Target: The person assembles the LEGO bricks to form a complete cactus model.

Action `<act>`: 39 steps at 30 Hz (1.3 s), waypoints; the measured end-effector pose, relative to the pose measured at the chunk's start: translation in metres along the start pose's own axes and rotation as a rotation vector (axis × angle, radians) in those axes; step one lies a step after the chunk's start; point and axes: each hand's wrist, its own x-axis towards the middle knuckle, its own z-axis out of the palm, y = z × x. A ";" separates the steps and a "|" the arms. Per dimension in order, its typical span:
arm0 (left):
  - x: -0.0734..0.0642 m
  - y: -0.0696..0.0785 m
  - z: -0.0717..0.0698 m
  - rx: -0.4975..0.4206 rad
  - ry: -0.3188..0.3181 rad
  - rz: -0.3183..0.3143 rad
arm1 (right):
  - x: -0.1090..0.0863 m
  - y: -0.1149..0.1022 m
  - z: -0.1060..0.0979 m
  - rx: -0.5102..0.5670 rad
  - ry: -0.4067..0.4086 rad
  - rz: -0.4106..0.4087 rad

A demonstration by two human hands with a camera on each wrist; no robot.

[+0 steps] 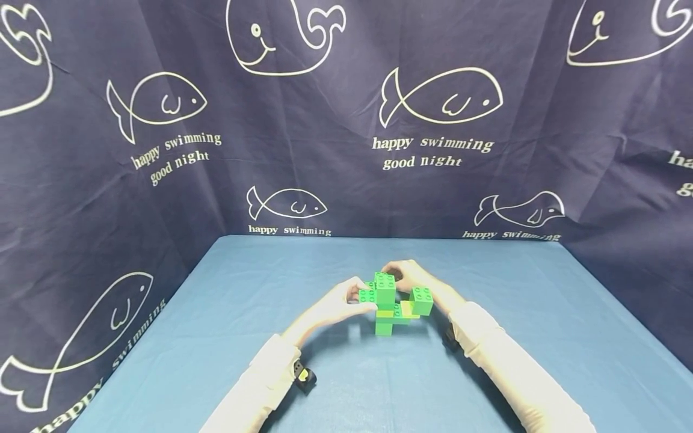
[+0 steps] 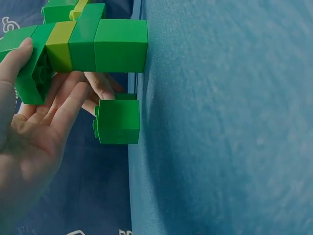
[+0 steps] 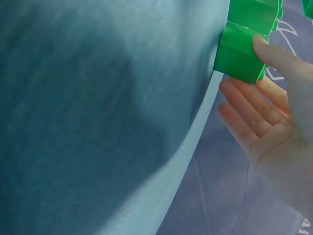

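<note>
A build of green and yellow toy building bricks [image 1: 385, 294] stands upright in the middle of the table, with a studded green brick [image 1: 422, 299] on its right arm. From the left, my left hand [image 1: 344, 299] grips the upper part. The left wrist view shows its thumb [image 2: 22, 51] on a green brick and the fingers on the other side. My right hand [image 1: 414, 278] is behind the build, partly hidden in the head view. In the right wrist view it pinches a green brick [image 3: 240, 53] under its thumb, beside another green brick [image 3: 253, 13].
The blue cloth-covered table [image 1: 260, 270] reaches back to a dark curtain [image 1: 346, 132] printed with fish and words. Small black devices [image 1: 305, 377] sit at the wrists. In the left wrist view, a green brick [image 2: 120, 122] is close to the table surface.
</note>
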 end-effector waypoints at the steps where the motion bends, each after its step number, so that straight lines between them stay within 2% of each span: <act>1: 0.000 0.000 0.000 0.007 0.004 0.007 | 0.000 0.000 0.000 0.001 -0.002 -0.001; 6: 0.001 0.000 0.002 0.011 0.021 0.033 | -0.001 0.002 -0.002 -0.008 0.006 -0.038; 10: 0.001 0.002 0.003 -0.006 0.023 0.029 | -0.002 0.005 -0.005 0.014 0.013 -0.058; 16: -0.007 0.027 0.002 -0.018 0.006 0.039 | -0.008 0.007 -0.012 0.013 0.042 -0.087; 19: -0.008 0.031 0.002 -0.022 -0.001 0.045 | -0.011 0.008 -0.015 0.016 0.046 -0.077; 21: -0.008 0.029 0.002 -0.022 -0.001 0.049 | -0.012 0.009 -0.016 0.026 0.051 -0.065; 28: 0.002 -0.001 0.001 0.001 0.004 0.035 | -0.017 0.007 -0.020 0.036 0.090 -0.099; 34: 0.002 -0.001 0.000 0.010 0.009 0.024 | -0.019 0.009 -0.024 0.055 0.128 -0.109; 39: 0.003 -0.001 0.000 0.004 -0.002 0.021 | -0.021 0.015 -0.026 0.091 0.165 -0.208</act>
